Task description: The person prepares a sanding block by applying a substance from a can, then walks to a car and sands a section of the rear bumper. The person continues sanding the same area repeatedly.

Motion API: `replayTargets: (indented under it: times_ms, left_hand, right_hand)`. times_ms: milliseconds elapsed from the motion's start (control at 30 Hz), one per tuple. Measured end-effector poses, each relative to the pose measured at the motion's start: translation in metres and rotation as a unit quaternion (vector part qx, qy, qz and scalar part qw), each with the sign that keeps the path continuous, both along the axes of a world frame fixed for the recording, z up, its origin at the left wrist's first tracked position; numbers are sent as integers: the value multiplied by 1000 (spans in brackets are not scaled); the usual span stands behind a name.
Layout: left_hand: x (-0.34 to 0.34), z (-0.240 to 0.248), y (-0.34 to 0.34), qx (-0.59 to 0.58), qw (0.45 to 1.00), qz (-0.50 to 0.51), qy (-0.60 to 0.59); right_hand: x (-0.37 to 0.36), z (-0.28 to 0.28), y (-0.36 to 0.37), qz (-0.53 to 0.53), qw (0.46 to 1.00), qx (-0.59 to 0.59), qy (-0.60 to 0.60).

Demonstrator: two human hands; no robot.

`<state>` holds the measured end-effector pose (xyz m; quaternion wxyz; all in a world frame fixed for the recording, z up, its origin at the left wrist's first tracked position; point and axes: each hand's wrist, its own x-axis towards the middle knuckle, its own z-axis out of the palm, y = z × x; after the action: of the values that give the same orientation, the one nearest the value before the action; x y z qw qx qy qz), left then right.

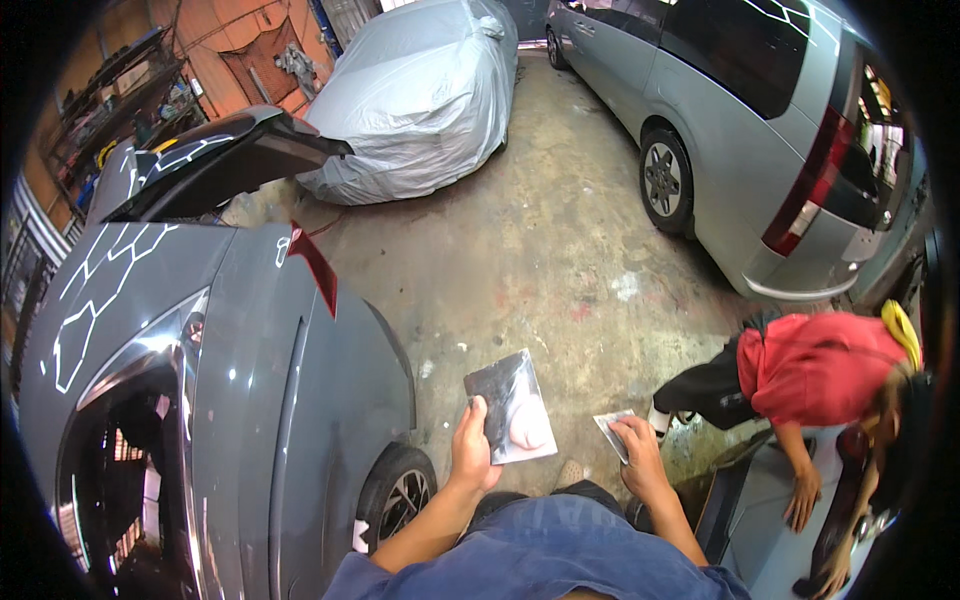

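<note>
My left hand [474, 447] is closed on a flat dark package [506, 395] with a glossy surface and a pale round shape near its lower corner. The thumb lies over its left edge, and the package is tilted slightly. To the right, my right hand [640, 450] pinches a small flat packet [612, 430], whitish or clear, by its right side. Both things are held apart from each other in front of my body, above the floor. What is inside either one I cannot make out.
A dark grey car [250, 400] with its tailgate raised stands close on my left. Ahead are a car under a silver cover [420, 100] and a silver van [720, 150]. At right, a person in a red shirt [820, 365] leans over a grey car panel [775, 520].
</note>
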<state>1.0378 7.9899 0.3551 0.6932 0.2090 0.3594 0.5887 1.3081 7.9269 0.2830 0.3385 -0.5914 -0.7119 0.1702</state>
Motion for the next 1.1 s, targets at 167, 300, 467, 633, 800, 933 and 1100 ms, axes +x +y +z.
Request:
replayTargets:
  times_ms: [167,300,467,633,800,933,1100]
  left_hand:
    - [27,-4,112,-27,998,43,-21]
    - [29,-42,199,-46,997,66,-14]
    - [20,-63,363,-61,995,72,32]
    - [-10,-29,551,-16,997,50,62]
    - [-51,15,720,-23,997,58,43]
    - [-67,8,830,-38,998,51,27]
    - [-85,-10,979,-89,990,92,53]
  right_hand:
    - [18,51,199,90,996,22,-1]
    - [13,39,350,117,992,53,-12]
    - [38,-2,562,34,998,48,21]
    - [126,-174,669,-26,984,-101,-146]
    - [172,-270,621,-211,858,-466,-54]
    - [150,-272,649,-249,744,-619,-33]
    - [115,-296,817,-189,741,-644,-33]
